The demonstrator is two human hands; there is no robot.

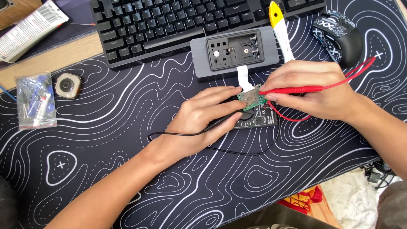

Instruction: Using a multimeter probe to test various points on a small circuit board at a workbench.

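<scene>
Multimeter (258,118) half hidden under hands

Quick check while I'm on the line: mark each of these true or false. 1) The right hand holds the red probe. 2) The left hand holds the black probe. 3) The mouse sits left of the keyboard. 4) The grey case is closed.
1) The right hand holds the red probe on the green circuit board: true.
2) The left hand holds the black probe: true.
3) False: the mouse is right of the keyboard.
4) False: the grey case lies open.
</scene>
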